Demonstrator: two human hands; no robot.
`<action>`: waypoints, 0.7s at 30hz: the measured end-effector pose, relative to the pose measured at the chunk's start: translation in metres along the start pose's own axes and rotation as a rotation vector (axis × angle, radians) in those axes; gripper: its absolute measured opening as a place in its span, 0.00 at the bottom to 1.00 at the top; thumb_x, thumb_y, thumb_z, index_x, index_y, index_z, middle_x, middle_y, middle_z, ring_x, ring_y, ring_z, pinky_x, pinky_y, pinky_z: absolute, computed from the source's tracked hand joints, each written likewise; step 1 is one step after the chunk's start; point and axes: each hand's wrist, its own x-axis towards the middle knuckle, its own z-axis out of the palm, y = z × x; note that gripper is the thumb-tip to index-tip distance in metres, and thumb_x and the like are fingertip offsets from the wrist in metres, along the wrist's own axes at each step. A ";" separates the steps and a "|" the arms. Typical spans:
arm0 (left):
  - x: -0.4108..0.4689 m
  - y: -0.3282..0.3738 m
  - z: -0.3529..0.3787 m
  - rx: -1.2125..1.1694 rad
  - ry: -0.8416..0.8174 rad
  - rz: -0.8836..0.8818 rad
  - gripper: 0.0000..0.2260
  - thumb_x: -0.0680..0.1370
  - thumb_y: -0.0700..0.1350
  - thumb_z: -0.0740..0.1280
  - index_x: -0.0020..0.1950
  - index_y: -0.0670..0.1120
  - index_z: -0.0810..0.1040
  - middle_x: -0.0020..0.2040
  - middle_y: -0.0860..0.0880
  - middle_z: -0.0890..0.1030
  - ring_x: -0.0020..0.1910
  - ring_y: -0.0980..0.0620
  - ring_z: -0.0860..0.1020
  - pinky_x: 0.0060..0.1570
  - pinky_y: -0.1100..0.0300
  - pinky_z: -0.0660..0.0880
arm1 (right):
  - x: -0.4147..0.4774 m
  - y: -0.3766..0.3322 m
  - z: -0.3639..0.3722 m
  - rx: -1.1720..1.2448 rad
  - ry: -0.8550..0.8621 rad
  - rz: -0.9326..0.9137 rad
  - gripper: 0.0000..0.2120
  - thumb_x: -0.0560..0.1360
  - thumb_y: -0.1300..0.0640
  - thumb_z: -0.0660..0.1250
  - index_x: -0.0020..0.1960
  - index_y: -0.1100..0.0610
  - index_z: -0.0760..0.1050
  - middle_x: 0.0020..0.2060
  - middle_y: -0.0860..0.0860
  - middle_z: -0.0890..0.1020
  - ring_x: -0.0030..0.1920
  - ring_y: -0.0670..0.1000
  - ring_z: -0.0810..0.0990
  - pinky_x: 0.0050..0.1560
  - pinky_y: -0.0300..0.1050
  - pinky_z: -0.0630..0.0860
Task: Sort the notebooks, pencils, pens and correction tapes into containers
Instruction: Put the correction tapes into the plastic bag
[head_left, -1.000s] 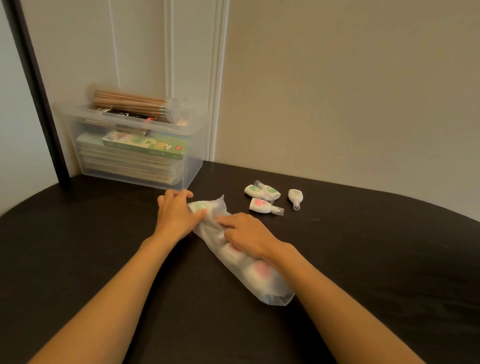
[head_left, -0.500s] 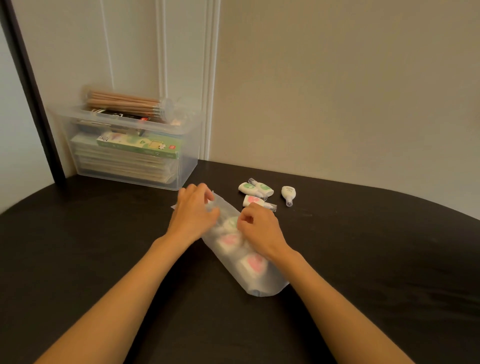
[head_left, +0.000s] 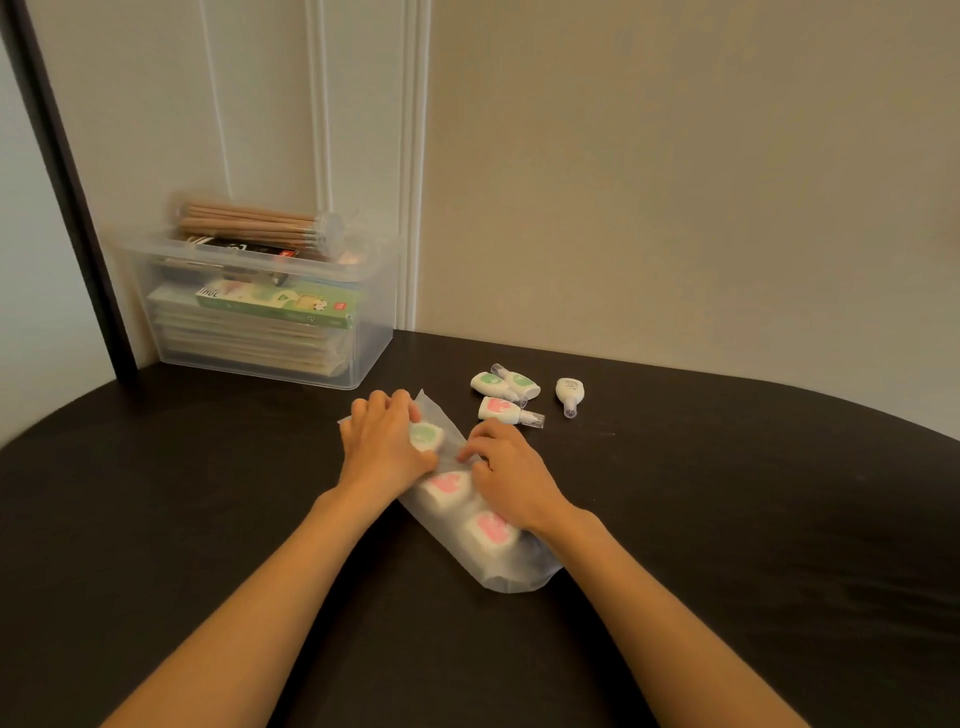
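A frosted plastic bag (head_left: 511, 571) lies on the black table (head_left: 727, 545) with correction tapes showing through it, two pink ones and a green one (head_left: 427, 435). My left hand (head_left: 382, 449) grips the bag's open end around the green tape. My right hand (head_left: 511, 475) pinches the bag's edge beside it, over the pink tapes. Several loose correction tapes lie just behind: a green pair (head_left: 504, 383), a pink one (head_left: 501, 409) and a white one (head_left: 569, 391).
A clear plastic box (head_left: 363, 358) stands at the back left against the wall. It holds stacked notebooks (head_left: 249, 345), a green carton (head_left: 280, 306) and a clear tube of pencils (head_left: 260, 228) on top. A dark post (head_left: 67, 192) rises at the left.
The bag has been drawn nearer and turned more upright. Both hands shifted up to its open end, and the tapes inside slid toward the closed end.
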 end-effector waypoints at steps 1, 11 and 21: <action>0.001 -0.002 -0.001 -0.001 0.012 -0.004 0.17 0.70 0.48 0.69 0.55 0.48 0.68 0.58 0.47 0.69 0.60 0.46 0.66 0.56 0.57 0.62 | 0.001 -0.001 -0.001 -0.002 -0.015 -0.019 0.16 0.77 0.65 0.55 0.60 0.60 0.75 0.62 0.52 0.71 0.64 0.51 0.67 0.61 0.46 0.66; 0.003 -0.025 -0.024 -0.098 -0.151 -0.187 0.21 0.70 0.50 0.73 0.56 0.44 0.69 0.58 0.43 0.73 0.56 0.44 0.73 0.47 0.56 0.69 | 0.017 -0.014 -0.008 -0.088 -0.293 -0.170 0.30 0.72 0.73 0.56 0.71 0.54 0.66 0.68 0.49 0.66 0.67 0.52 0.65 0.63 0.47 0.67; 0.014 -0.035 -0.018 -0.136 -0.154 -0.056 0.26 0.72 0.46 0.72 0.67 0.47 0.68 0.67 0.45 0.62 0.66 0.46 0.61 0.61 0.55 0.65 | 0.018 -0.015 -0.005 -0.087 -0.269 -0.200 0.31 0.72 0.75 0.58 0.72 0.55 0.65 0.70 0.50 0.61 0.68 0.53 0.62 0.63 0.48 0.68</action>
